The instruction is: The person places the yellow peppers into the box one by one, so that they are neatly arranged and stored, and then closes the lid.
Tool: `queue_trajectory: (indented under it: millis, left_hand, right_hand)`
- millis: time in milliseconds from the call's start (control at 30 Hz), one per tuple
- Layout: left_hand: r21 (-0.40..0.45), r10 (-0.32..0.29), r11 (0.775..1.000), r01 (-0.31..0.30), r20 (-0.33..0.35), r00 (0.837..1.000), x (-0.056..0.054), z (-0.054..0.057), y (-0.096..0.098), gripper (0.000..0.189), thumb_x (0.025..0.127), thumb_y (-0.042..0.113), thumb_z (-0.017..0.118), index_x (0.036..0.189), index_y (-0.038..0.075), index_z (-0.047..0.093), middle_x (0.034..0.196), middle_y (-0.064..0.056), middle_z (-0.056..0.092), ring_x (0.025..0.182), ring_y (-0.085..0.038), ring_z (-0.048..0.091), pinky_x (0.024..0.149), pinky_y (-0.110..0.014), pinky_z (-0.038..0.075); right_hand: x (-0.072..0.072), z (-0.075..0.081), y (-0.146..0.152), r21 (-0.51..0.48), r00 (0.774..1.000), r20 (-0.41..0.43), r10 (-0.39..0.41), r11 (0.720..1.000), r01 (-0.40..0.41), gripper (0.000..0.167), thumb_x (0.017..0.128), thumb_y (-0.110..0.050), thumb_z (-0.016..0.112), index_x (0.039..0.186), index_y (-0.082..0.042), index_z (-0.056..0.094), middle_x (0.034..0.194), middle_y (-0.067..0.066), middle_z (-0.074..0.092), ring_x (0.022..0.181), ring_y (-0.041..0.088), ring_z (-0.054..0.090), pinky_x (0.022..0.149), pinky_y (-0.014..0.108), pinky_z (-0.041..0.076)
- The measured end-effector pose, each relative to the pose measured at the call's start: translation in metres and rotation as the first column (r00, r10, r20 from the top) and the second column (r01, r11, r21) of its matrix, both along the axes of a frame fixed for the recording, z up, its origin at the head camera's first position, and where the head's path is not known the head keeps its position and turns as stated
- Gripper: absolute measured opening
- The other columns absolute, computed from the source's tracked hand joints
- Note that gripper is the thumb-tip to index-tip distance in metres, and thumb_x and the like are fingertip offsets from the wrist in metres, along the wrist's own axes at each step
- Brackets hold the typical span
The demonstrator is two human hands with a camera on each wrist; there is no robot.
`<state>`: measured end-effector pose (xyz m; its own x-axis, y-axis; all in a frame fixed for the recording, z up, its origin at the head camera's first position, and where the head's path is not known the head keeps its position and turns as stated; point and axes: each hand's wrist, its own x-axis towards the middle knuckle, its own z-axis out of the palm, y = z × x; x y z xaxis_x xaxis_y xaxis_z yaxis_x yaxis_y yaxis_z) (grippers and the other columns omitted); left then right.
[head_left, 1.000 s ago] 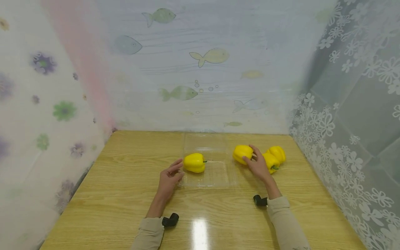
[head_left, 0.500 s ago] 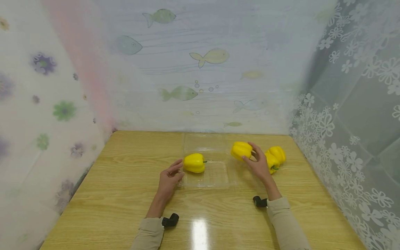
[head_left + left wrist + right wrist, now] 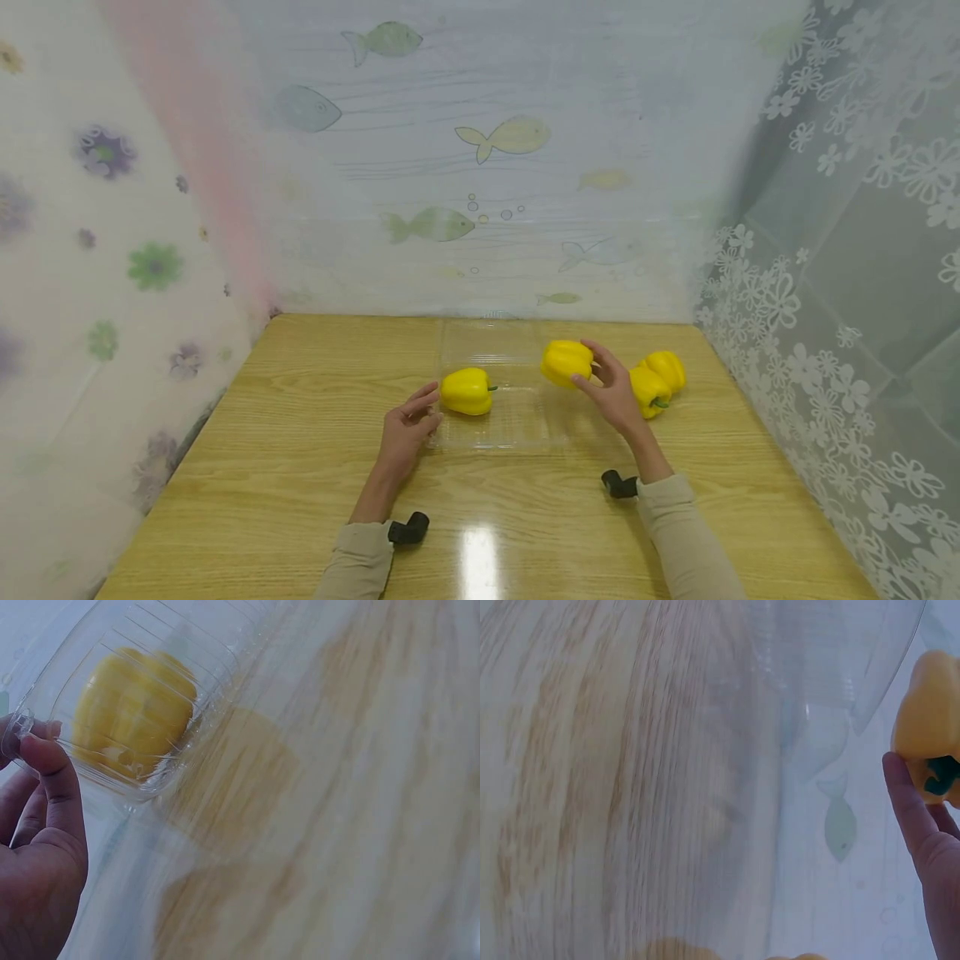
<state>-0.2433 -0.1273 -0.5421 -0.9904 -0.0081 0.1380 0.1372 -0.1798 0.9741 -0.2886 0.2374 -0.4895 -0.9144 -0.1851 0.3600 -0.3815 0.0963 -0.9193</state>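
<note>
My left hand [image 3: 405,429] pinches the left rim of a clear plastic clamshell container [image 3: 517,425], whose lid [image 3: 491,337] lies folded back behind it. Inside, at the left, a yellow bell pepper [image 3: 467,392] rests on its side with its green stem to the right. Through the container wall this pepper [image 3: 135,712] shows in the left wrist view. My right hand [image 3: 617,396] grips a second yellow bell pepper [image 3: 567,363] by its stem end, raised beside the container's right edge. In the right wrist view the thumb [image 3: 907,799] presses that pepper [image 3: 930,712] near its green stem.
Two more yellow bell peppers lie together at the right: a front one [image 3: 651,393] and a back one [image 3: 666,369]. The wooden table [image 3: 300,467] meets a fish-patterned curtain [image 3: 360,267] at the back, with patterned curtains on both sides.
My right hand has lifted its bell pepper from beside the other two and moved it left, toward the container's right edge. The left hand has stayed at the container's rim.
</note>
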Motion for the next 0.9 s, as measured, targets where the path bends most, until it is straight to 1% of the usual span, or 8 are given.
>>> queue_trajectory:
  millis: [200, 367, 567, 633, 767, 833, 900]
  left_hand:
    - [0.01, -0.005, 1.0, 0.005, 0.006, 1.0, 0.0, 0.0, -0.001, 0.037, 0.092, -0.01, 0.066, 0.128, -0.008, 0.066, 0.148, -0.014, 0.055, 0.086, -0.011, 0.055, 0.065, -0.017, 0.048]
    - [0.006, -0.004, 1.0, 0.004, 0.017, 1.0, 0.0, -0.001, -0.001, 0.037, 0.092, -0.01, 0.066, 0.129, -0.009, 0.065, 0.149, -0.013, 0.055, 0.087, -0.011, 0.054, 0.065, -0.016, 0.048]
    - [0.02, -0.006, 1.0, 0.006, 0.011, 1.0, 0.0, 0.0, -0.002, 0.037, 0.092, -0.011, 0.066, 0.129, -0.01, 0.065, 0.149, -0.014, 0.054, 0.085, -0.011, 0.054, 0.064, -0.016, 0.048]
    - [0.025, -0.009, 1.0, 0.009, 0.004, 1.0, 0.0, 0.0, -0.002, 0.037, 0.092, -0.011, 0.066, 0.128, -0.01, 0.065, 0.149, -0.014, 0.054, 0.084, -0.011, 0.054, 0.064, -0.017, 0.048]
    - [0.031, -0.013, 0.999, 0.013, -0.004, 1.0, 0.0, 0.0, -0.001, 0.037, 0.091, -0.011, 0.066, 0.129, -0.011, 0.064, 0.149, -0.015, 0.054, 0.083, -0.01, 0.054, 0.062, -0.017, 0.048]
    - [0.033, -0.016, 0.999, 0.017, -0.007, 1.0, 0.0, 0.0, -0.001, 0.038, 0.091, -0.012, 0.065, 0.129, -0.011, 0.064, 0.149, -0.015, 0.054, 0.082, -0.01, 0.054, 0.062, -0.017, 0.048]
    - [0.042, -0.019, 0.999, 0.02, -0.01, 1.0, 0.0, 0.0, -0.001, 0.038, 0.091, -0.012, 0.065, 0.129, -0.012, 0.064, 0.149, -0.016, 0.053, 0.082, -0.01, 0.054, 0.061, -0.017, 0.047]
  right_hand:
    - [0.001, 0.001, -0.007, -0.006, 0.999, 0.019, 0.034, 0.999, -0.034, 0.061, 0.098, -0.002, 0.065, 0.154, -0.003, 0.04, 0.156, 0.024, 0.039, 0.125, 0.01, 0.055, 0.091, 0.02, 0.054]
    - [0.004, 0.002, -0.012, 0.003, 0.998, 0.031, 0.061, 0.998, -0.061, 0.062, 0.098, -0.002, 0.065, 0.154, 0.0, 0.038, 0.156, 0.025, 0.039, 0.128, 0.015, 0.053, 0.092, 0.021, 0.054]
    - [0.005, 0.002, -0.018, 0.019, 0.994, 0.036, 0.1, 0.995, -0.101, 0.063, 0.098, -0.003, 0.065, 0.155, -0.002, 0.038, 0.157, 0.024, 0.039, 0.128, 0.01, 0.051, 0.097, 0.019, 0.05]
    - [0.004, 0.001, -0.02, 0.021, 0.993, 0.028, 0.115, 0.993, -0.115, 0.062, 0.098, -0.002, 0.064, 0.154, 0.001, 0.038, 0.156, 0.025, 0.04, 0.127, 0.01, 0.052, 0.098, 0.019, 0.049]
    - [0.004, -0.001, -0.026, -0.006, 0.989, 0.025, 0.144, 0.99, -0.144, 0.062, 0.098, 0.001, 0.062, 0.153, 0.006, 0.035, 0.153, 0.029, 0.041, 0.123, 0.01, 0.055, 0.093, 0.02, 0.052]
    - [0.004, -0.001, -0.029, -0.02, 0.987, 0.027, 0.157, 0.987, -0.157, 0.062, 0.098, 0.002, 0.062, 0.153, 0.007, 0.034, 0.152, 0.03, 0.04, 0.121, 0.01, 0.056, 0.09, 0.021, 0.054]
    - [0.004, 0.0, -0.031, -0.03, 0.986, 0.039, 0.163, 0.986, -0.162, 0.062, 0.098, 0.001, 0.062, 0.153, 0.006, 0.036, 0.153, 0.029, 0.041, 0.12, 0.011, 0.057, 0.088, 0.022, 0.055]
